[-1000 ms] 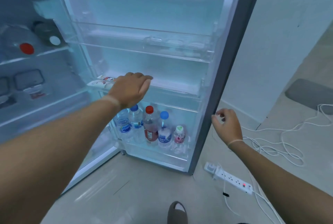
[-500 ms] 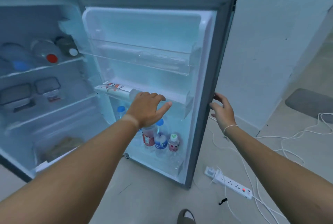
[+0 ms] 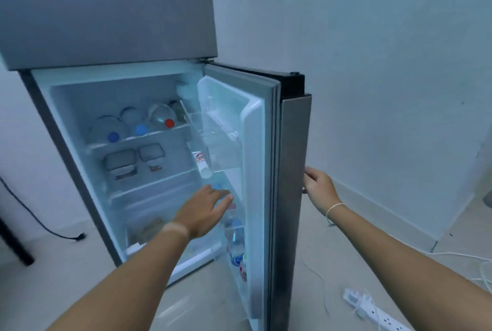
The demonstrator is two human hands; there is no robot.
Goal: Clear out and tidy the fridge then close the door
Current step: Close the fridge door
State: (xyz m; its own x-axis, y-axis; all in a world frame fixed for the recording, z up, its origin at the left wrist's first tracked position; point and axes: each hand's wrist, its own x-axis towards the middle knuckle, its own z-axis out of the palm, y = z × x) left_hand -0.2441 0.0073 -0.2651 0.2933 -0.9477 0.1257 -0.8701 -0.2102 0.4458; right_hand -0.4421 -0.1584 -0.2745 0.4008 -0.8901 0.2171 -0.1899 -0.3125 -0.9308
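Note:
The grey fridge [image 3: 111,14] stands ahead with its lower door [image 3: 292,171] swung partway toward the cabinet. My right hand [image 3: 318,187] rests on the door's outer edge, fingers curled against it. My left hand [image 3: 205,209] hovers with fingers spread in front of the door's inner shelves, holding nothing. Several bottles [image 3: 237,240] stand in the bottom door rack, and a white tube [image 3: 201,164] lies on the middle door shelf. Inside, bottles [image 3: 141,127] lie on the top shelf and two lidded containers [image 3: 133,161] sit on the shelf below.
A white power strip [image 3: 378,313] and loose white cables [image 3: 452,253] lie on the floor at the right. A black cable [image 3: 53,233] runs along the floor at the left beside a dark furniture leg [image 3: 13,243]. A wall stands close behind the door.
The door has swung well toward the fridge, seen edge-on now. My right hand has stayed on its outer edge. My left hand has drawn back from the middle door shelf, and my view has risen.

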